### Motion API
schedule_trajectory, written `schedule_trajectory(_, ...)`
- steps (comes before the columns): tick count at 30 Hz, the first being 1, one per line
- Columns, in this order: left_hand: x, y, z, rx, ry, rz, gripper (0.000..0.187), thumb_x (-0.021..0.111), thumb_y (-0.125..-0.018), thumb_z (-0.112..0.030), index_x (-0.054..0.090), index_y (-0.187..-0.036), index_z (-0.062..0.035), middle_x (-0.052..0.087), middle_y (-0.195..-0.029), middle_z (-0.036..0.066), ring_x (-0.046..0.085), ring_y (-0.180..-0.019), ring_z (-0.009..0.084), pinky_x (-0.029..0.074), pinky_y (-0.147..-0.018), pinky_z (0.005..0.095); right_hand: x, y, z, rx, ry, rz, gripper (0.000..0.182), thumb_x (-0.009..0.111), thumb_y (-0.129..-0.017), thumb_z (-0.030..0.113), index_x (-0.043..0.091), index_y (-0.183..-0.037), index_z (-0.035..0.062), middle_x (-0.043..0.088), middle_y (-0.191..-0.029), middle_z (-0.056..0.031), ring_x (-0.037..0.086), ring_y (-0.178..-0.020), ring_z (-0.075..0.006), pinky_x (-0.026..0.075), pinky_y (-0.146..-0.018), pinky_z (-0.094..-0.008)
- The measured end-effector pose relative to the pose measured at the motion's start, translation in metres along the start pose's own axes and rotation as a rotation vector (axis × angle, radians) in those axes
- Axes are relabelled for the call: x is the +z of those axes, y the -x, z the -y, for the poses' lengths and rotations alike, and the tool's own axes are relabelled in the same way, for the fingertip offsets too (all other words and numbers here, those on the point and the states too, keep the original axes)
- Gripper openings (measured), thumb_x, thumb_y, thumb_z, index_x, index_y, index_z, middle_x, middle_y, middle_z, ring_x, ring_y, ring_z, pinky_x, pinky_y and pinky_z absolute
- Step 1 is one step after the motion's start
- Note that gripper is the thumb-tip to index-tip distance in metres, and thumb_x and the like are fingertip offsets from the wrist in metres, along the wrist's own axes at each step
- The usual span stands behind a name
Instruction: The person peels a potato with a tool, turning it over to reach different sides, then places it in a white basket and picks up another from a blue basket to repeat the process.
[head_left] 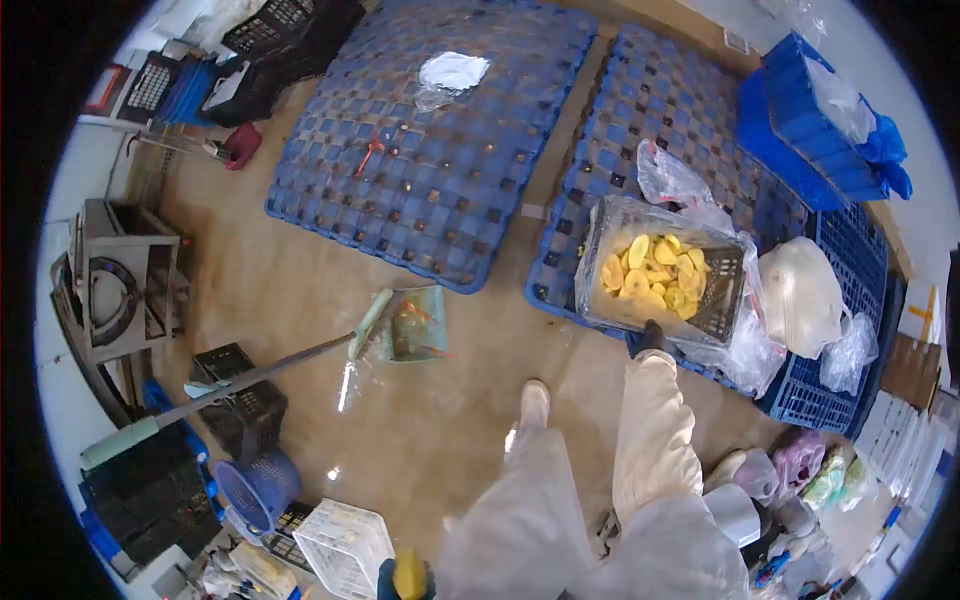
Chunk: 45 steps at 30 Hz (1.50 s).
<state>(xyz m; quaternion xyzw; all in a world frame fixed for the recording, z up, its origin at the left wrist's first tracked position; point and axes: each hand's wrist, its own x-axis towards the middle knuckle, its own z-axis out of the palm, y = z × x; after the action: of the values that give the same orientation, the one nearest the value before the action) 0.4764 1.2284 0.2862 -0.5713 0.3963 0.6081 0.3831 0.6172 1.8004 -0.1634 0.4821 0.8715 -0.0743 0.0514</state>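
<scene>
Shiny brown floor [470, 430], two blue pallets, clutter round the edges. Landmark = the dark crate [722, 292], which sits on the near end of the right-hand pallet [665, 95], plastic liner [597, 255] draped over its rim. Loose yellow pieces [650, 275] lie inside the crate. My right hand [652, 337], dark glove, is at the crate's near rim; finger closure doesn't resolve, so I can't tell if I've got a grip there. My left hand [387, 580] is well apart from the crate, to its left and nearer me, cut by the frame edge, glove closed around a single yellow piece [408, 574]. White basket [345, 545] is beside that hand, also well left of the crate. White bag [803, 295] is just right of the crate. Handling, my read: piece is light, firm, probably damp and slick, could bruise or snap if pinched. Best hold is across its thick middle, broad finger contact, moderate squeeze. Crate should be stiff, weight modest at this fill; take it by opposite rims, through the film, since loose liner would slide under the glove.
</scene>
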Motion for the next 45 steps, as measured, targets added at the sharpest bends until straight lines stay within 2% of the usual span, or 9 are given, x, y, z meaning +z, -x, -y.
schedule_trajectory(3,-0.012,0.000,0.007,-0.033,0.154,0.007,0.049,0.057,-0.086,-0.039,0.052,-0.124,-0.0079,0.057,-0.117,0.015,0.053,-0.109,0.0289,0.046,-0.090,0.0448,-0.079,-0.004,0.032,0.111,-0.242,0.079,0.039,0.052,-0.087,0.037,0.061,-0.102,0.0019,0.062,-0.102,-0.0214,0.059,-0.091,-0.0364,0.045,-0.087,-0.0446)
schedule_trajectory(5,-0.035,0.006,0.013,0.234,-0.297,0.083,0.050,0.056,-0.087,-0.039,0.050,-0.125,-0.0076,0.055,-0.119,0.015,0.053,-0.110,0.0289,0.046,-0.091,0.0457,-0.104,0.000,0.056,0.114,-0.323,0.110,0.036,0.050,-0.088,0.033,0.063,-0.099,0.0005,0.062,-0.100,-0.0253,0.059,-0.091,-0.0398,0.045,-0.088,-0.0448)
schedule_trajectory(7,-0.083,-0.014,0.008,0.051,0.114,0.069,0.056,0.057,-0.086,-0.041,0.044,-0.130,-0.0084,0.052,-0.125,0.015,0.050,-0.113,0.0286,0.044,-0.093,0.0467,-0.111,0.006,0.074,0.032,-0.318,0.091,0.037,0.050,-0.088,0.033,0.063,-0.098,0.0006,0.062,-0.099,-0.0252,0.059,-0.091,-0.0398,0.045,-0.087,-0.0450)
schedule_trajectory(9,-0.089,-0.001,0.009,-0.067,0.235,0.115,0.046,0.058,-0.085,-0.044,0.054,-0.118,-0.0129,0.061,-0.107,0.014,0.058,-0.095,0.0294,0.049,-0.084,0.0454,-0.118,0.033,0.084,-0.108,-0.328,0.091,0.037,0.050,-0.088,0.034,0.064,-0.097,0.0007,0.062,-0.098,-0.0251,0.059,-0.091,-0.0398,0.045,-0.087,-0.0452)
schedule_trajectory(20,-0.317,0.029,0.036,0.168,0.726,0.468,0.045,0.054,-0.089,-0.040,0.053,-0.119,-0.0075,0.059,-0.111,0.012,0.057,-0.101,0.0265,0.046,-0.091,0.0435,-0.132,0.226,0.187,-1.065,-0.125,0.219,0.039,0.047,-0.089,0.035,0.065,-0.092,0.0010,0.063,-0.094,-0.0247,0.059,-0.089,-0.0397,0.045,-0.086,-0.0464)
schedule_trajectory(22,-0.376,0.035,0.039,0.166,0.783,0.522,0.047,0.056,-0.087,-0.041,0.053,-0.119,-0.0074,0.060,-0.109,0.013,0.058,-0.099,0.0279,0.048,-0.088,0.0434,-0.136,0.263,0.316,-1.125,-0.037,0.237,0.039,0.046,-0.090,0.036,0.065,-0.091,0.0011,0.063,-0.094,-0.0246,0.059,-0.089,-0.0397,0.044,-0.085,-0.0466)
schedule_trajectory(30,-0.551,0.052,0.134,0.268,1.188,0.216,0.044,0.057,-0.084,-0.042,0.056,-0.114,-0.0099,0.061,-0.104,0.012,0.058,-0.096,0.0279,0.049,-0.084,0.0441,-0.042,0.500,0.503,-1.258,0.090,0.284,0.041,0.045,-0.090,0.037,0.066,-0.087,0.0014,0.063,-0.091,-0.0243,0.059,-0.088,-0.0397,0.044,-0.084,-0.0475)
schedule_trajectory(41,-0.557,0.051,0.273,0.093,1.542,-0.015,0.046,0.059,-0.081,-0.047,0.058,-0.109,-0.0124,0.062,-0.102,0.011,0.058,-0.093,0.0282,0.048,-0.082,0.0452,0.131,0.673,0.705,-1.287,0.202,0.419,0.045,0.042,-0.091,0.038,0.067,-0.082,0.0018,0.064,-0.087,-0.0239,0.059,-0.086,-0.0396,0.044,-0.083,-0.0487)
schedule_trajectory(45,-0.550,0.059,0.245,0.084,1.697,0.029,0.043,0.060,-0.081,-0.046,0.059,-0.107,-0.0127,0.062,-0.101,0.011,0.058,-0.094,0.0274,0.048,-0.082,0.0431,0.048,0.587,0.656,-1.447,0.257,0.390,0.057,0.039,-0.090,0.048,0.065,-0.067,0.0034,0.063,-0.073,-0.0213,0.059,-0.081,-0.0398,0.042,-0.078,-0.0509)
